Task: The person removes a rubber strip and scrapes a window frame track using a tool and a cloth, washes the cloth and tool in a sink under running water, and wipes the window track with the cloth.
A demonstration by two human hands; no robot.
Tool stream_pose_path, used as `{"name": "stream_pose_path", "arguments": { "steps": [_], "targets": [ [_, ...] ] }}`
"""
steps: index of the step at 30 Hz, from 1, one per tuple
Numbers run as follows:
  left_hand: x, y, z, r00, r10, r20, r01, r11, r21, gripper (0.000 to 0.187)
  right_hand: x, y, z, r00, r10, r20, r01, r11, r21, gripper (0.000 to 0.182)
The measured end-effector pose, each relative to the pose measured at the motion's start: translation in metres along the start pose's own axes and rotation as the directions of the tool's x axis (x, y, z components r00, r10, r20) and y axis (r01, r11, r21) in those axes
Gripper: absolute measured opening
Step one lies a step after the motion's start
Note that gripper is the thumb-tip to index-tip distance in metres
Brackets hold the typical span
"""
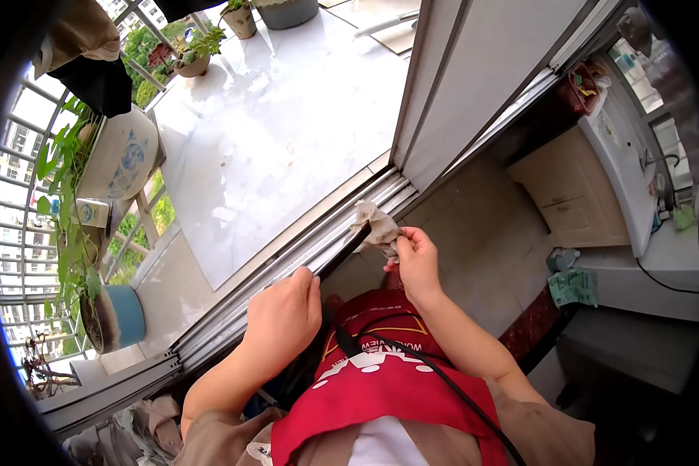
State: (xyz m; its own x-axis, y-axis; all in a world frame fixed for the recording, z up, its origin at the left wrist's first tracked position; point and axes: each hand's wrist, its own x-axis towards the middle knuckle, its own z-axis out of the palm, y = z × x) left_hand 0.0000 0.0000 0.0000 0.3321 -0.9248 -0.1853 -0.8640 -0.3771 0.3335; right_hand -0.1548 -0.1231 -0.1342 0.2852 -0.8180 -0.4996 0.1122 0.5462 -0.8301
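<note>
My right hand (418, 264) pinches a crumpled, greyish-beige cloth (379, 227) between thumb and fingers. The cloth hangs over the sliding-door track (303, 256), close to the foot of the door panel. Lower left, my left hand (286, 311) is curled closed at the inner side of the same track, its knuckles upward. A thin dark strip (344, 254) runs from the left hand toward the cloth, alongside the pale rails. I cannot tell whether the left hand grips this strip, as its palm side is hidden.
Beyond the track lies a balcony floor (287, 132) of pale marble-like tiles. Potted plants (196, 62), a patterned planter (124, 155) and a blue pot (124, 314) line its edge. The door panel (481, 78) stands ahead; right of it is a sink cabinet (575, 194).
</note>
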Motion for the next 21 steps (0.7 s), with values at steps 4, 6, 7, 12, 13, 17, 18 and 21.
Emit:
{"name": "stream_pose_path", "arguments": {
  "steps": [4, 6, 7, 12, 13, 17, 18, 21],
  "targets": [
    [0.043, 0.018, 0.062, 0.993, 0.102, -0.052, -0.105, 0.993, -0.055, 0.021, 0.007, -0.026, -0.038, 0.994, -0.106, 0.028, 0.109, 0.985, -0.132, 0.015],
    [0.048, 0.009, 0.058, 0.984, 0.164, -0.064, -0.163, 0.986, 0.029, 0.019, 0.001, -0.018, -0.024, 0.993, -0.112, 0.048, 0.116, 0.988, -0.100, 0.015],
    [0.047, 0.006, 0.056, 0.985, 0.165, -0.042, -0.164, 0.986, 0.035, 0.019, -0.008, -0.015, -0.020, 0.997, -0.063, 0.033, 0.066, 0.993, -0.102, 0.016],
    [0.051, 0.002, 0.064, 0.955, 0.230, 0.187, -0.266, 0.943, 0.200, 0.010, -0.013, 0.007, -0.017, 1.000, 0.012, 0.013, -0.010, 0.990, -0.143, 0.018],
    [0.040, 0.005, 0.052, 0.945, 0.224, 0.239, -0.264, 0.952, 0.154, 0.011, -0.019, 0.003, -0.019, 1.000, 0.026, 0.011, -0.024, 0.991, -0.130, 0.018],
    [0.030, -0.003, 0.032, 0.983, 0.182, 0.031, -0.185, 0.975, 0.126, 0.017, -0.037, -0.024, -0.021, 0.990, -0.087, 0.114, 0.094, 0.994, -0.058, 0.013],
    [0.033, -0.005, 0.028, 0.987, 0.159, -0.024, -0.156, 0.985, 0.078, 0.017, -0.030, -0.021, -0.018, 0.964, -0.199, 0.174, 0.218, 0.971, -0.098, 0.012],
    [0.035, -0.009, 0.011, 0.988, 0.135, -0.074, -0.132, 0.990, 0.048, 0.021, -0.022, -0.020, -0.001, 0.920, -0.223, 0.323, 0.227, 0.974, 0.027, 0.012]
  ]
}}
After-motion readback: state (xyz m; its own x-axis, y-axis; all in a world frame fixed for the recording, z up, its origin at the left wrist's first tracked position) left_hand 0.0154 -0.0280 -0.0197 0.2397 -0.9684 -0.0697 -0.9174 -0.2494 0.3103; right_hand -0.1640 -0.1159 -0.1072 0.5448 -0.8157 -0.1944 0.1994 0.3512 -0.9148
